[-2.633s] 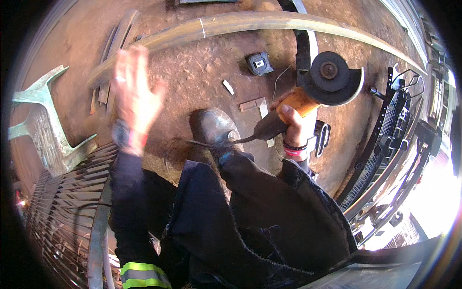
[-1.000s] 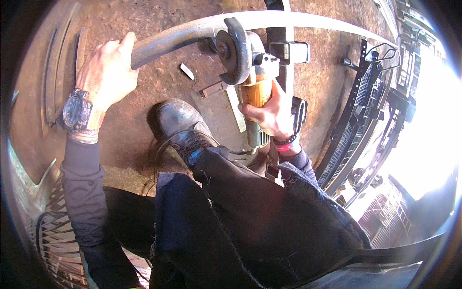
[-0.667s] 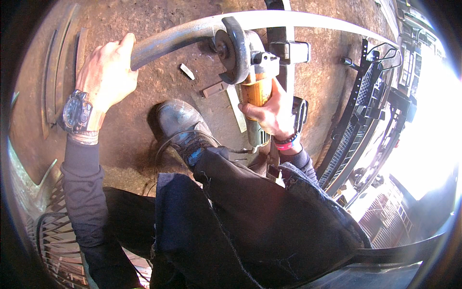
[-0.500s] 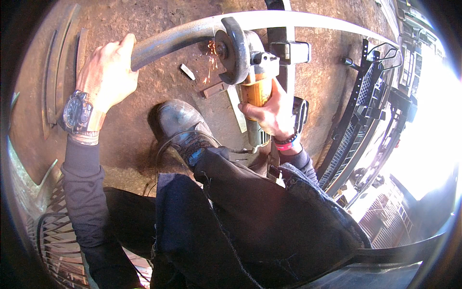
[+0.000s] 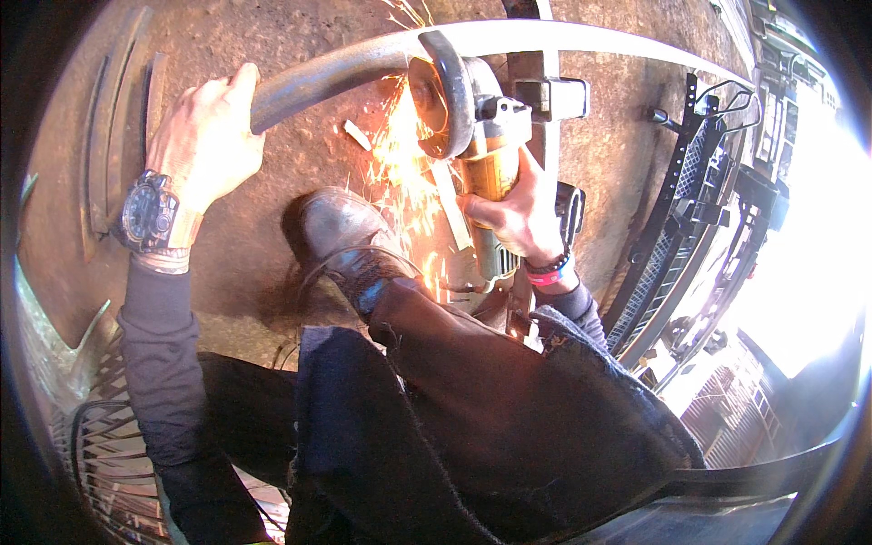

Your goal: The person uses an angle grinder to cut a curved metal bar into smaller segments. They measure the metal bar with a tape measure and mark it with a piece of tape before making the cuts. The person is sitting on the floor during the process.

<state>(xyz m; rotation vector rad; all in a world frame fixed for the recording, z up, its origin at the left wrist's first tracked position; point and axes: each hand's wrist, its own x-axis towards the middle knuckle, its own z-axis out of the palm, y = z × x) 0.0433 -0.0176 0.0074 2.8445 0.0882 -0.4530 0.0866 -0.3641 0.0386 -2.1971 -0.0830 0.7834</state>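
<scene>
My left hand [image 5: 204, 141], with a dark watch on its wrist, grips the left end of a curved grey metal bar [image 5: 581, 36] that arcs across the top of the view. My right hand [image 5: 513, 213] holds an orange angle grinder [image 5: 472, 127] by its body. The grinder's disc presses against the bar near its middle, and orange sparks [image 5: 404, 182] spray down toward my boot [image 5: 341, 232], which stands on the dirt floor below the bar.
Black metal grilles [image 5: 690, 218] lean in a stack at the right. A wire-frame chair back [image 5: 118, 445] sits at the lower left. Small metal offcuts [image 5: 357, 134] lie on the ground by the sparks. Flat steel strips [image 5: 113, 109] lie at the far left.
My left hand came down and took hold of the bar, and the grinder swung up onto it. Over the last half second a few sparks have grown into a heavy shower.
</scene>
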